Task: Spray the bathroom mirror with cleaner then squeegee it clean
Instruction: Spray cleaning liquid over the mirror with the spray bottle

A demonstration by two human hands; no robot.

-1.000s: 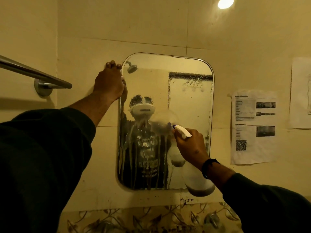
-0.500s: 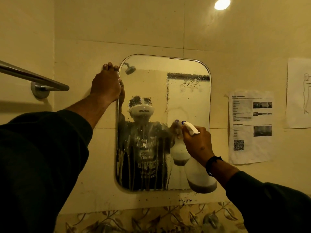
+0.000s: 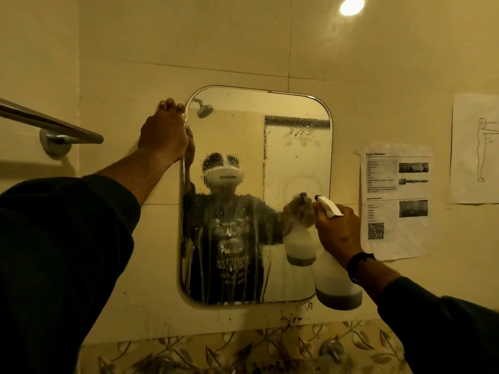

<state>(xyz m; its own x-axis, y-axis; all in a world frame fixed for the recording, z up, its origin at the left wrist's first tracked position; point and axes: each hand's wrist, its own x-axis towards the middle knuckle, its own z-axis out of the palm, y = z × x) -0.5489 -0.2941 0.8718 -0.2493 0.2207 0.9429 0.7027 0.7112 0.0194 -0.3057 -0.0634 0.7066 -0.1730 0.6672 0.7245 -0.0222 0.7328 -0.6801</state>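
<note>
A rounded rectangular mirror [image 3: 294, 157] hangs on the cream tiled wall. Its lower left half is wet, with cleaner running down in streaks; a misted patch sits near the right middle. My left hand [image 3: 164, 134] grips the mirror's upper left edge. My right hand [image 3: 337, 230] holds a translucent spray bottle [image 3: 336, 283] by its white trigger head, the nozzle pointing at the glass near the right edge. A little dark liquid lies in the bottle's bottom. No squeegee is in view.
A chrome towel bar [image 3: 54, 125] juts from the wall at the left. Two printed paper sheets [image 3: 395, 201] [image 3: 476, 148] are stuck to the wall right of the mirror. A leaf-patterned tile band [image 3: 243, 349] with tap fittings runs below.
My right hand has carried the spray bottle rightward across the mirror, from its middle to near the right edge. My left hand has stayed on the upper left edge.
</note>
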